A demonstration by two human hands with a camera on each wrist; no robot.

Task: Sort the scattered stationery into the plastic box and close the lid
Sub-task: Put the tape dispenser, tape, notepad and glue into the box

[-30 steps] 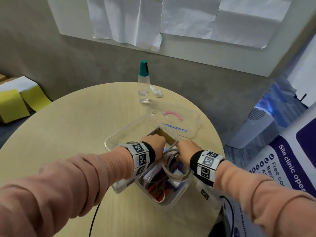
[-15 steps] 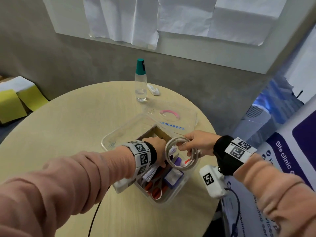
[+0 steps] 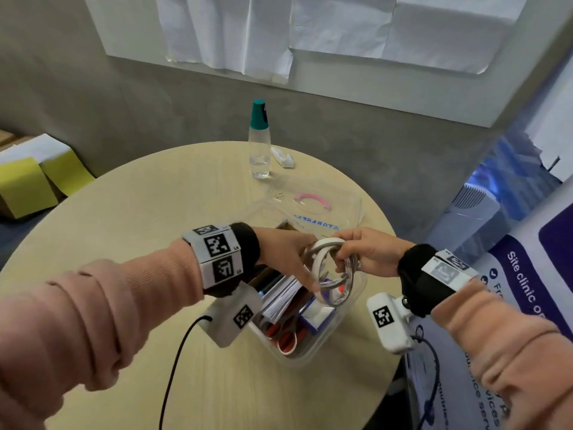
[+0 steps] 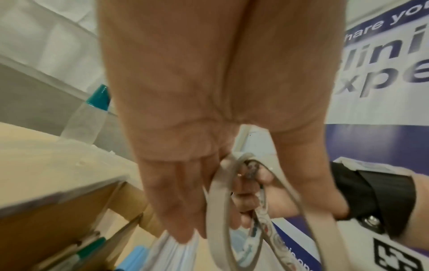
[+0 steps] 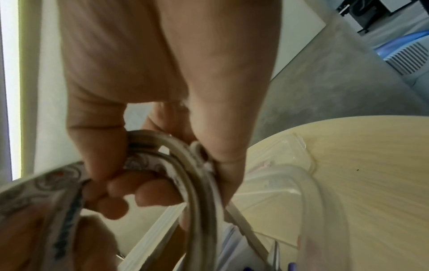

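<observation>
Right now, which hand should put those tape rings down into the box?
The right hand, probably. Its fingers already curl round the tape rings, just above the plastic box. The left hand lies flat with straight fingers on the papers inside.

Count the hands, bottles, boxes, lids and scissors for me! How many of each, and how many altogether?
Hands: 2, the left hand and right hand
Bottle: 1
Box: 1
Lid: 1
Scissors: 1
Total: 6
The tape rolls in the right hand overlap too much to count, so they are left out.
</observation>
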